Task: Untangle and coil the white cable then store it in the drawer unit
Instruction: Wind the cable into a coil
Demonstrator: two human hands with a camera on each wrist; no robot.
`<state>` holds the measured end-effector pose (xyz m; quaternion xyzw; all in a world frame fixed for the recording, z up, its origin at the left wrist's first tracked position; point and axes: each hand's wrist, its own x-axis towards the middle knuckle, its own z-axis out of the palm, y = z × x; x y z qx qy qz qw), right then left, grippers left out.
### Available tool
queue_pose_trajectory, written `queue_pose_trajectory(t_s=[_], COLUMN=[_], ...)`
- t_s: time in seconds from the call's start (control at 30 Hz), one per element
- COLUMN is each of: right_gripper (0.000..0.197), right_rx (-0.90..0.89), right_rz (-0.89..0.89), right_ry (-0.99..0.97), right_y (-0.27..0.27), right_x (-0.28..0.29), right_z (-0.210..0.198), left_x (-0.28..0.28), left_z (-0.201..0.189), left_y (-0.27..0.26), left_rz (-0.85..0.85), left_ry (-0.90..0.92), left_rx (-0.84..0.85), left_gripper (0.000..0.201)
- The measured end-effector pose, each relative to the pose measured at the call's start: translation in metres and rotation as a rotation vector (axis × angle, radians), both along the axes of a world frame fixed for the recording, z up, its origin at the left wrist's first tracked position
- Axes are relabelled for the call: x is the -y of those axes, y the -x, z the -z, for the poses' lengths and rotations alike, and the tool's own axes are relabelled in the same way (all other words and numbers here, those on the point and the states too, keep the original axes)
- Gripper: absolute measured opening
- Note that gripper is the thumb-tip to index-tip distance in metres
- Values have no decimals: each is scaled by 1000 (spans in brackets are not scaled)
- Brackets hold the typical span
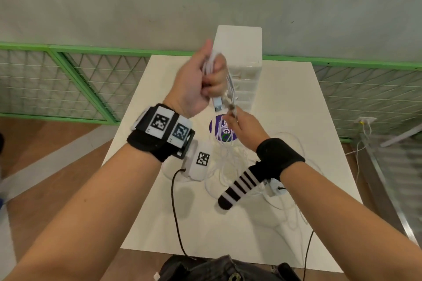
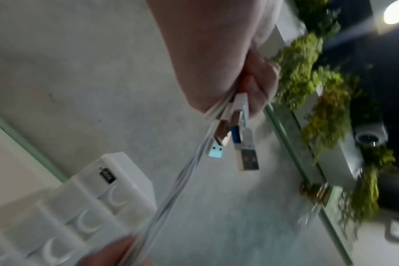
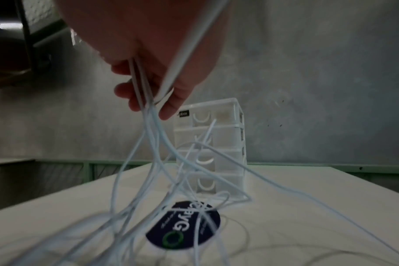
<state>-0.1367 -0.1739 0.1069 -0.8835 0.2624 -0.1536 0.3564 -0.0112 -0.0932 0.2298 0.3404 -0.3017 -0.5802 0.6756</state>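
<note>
White cable held above the table, in front of the drawer unit, strands hanging down, USB plugs pointing downward, left hand clenched around the bundle, right hand pinching strands lower, drawers closed, contents not visible.

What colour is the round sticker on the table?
Dark purple-blue with white letters and a green ring; the round sticker shows best in the right wrist view.
</note>
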Motion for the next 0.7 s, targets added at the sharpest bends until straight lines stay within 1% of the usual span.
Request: queue_pose_trajectory(t_s=[0.03, 0.1, 0.17, 0.2, 0.23, 0.27, 0.3, 0.33, 0.37, 0.4, 0.43, 0.47, 0.5, 0.53, 0.6, 0.63, 0.67, 0.7], right_gripper=[16, 16, 16, 17, 17, 15, 14, 12, 11, 11, 11, 11, 11, 11, 13, 13, 13, 13], right_rx=[-35, -88, -128, -143, -156, -164, -162, -147, -123, -89, -47, -2, 39, 81, 145, 150, 141, 124], right_rz=[-14, -40, -70, -91, -110, -128, -145, -157, -160, -152, -131, -101, -63, -25, 33, 48, 56, 56], right_ry=[-11, -21, -30, -35, -37, -30, -16, -1, 10, 15, 16, 17, 17, 13, 9, 18, 29, 38], right_y=[2, 6, 7, 6, 6, 6, 6, 7, 8, 10, 10, 11, 12, 12, 13, 13, 13, 14], right_x=[-3, -9, -16, -18, -21, -24, -27, -29, -30, -32, -32, -31, -29, -26, -16, -11, -7, -4], right_z=[6, 15, 17, 16, 14, 10, 7, 3, -1, -5, -8, -11, -14, -16, -19, -21, -21, -22], left_x=[1, 4, 8, 11, 13, 15, 16, 17, 16, 14, 11, 9, 5, 1, -9, -13, -15, -17], left_z=[-8, -20, -22, -19, -15, -8, 1, 9, 18, 26, 32, 37, 40, 42, 43, 42, 42, 42], left_y=[-4, -9, -12, -13, -14, -17, -22, -27, -34, -39, -41, -43, -42, -40, -27, -20, -13, -8], left_rz=[-63, -187, -311, -385, -463, -546, -616, -670, -684, -638, -536, -422, -293, -162, 77, 161, 216, 246], left_ry=[56, 145, 184, 182, 171, 154, 143, 124, 74, -17, -143, -261, -354, -432, -577, -603, -595, -565], left_rx=[-56, -110, -103, -63, 23, 154, 322, 538, 799, 1071, 1300, 1454, 1523, 1510, 1334, 1245, 1205, 1211], left_gripper=[64, 58, 51, 49, 46, 41, 35, 28, 25, 28, 34, 40, 43, 46, 55, 59, 59, 56])
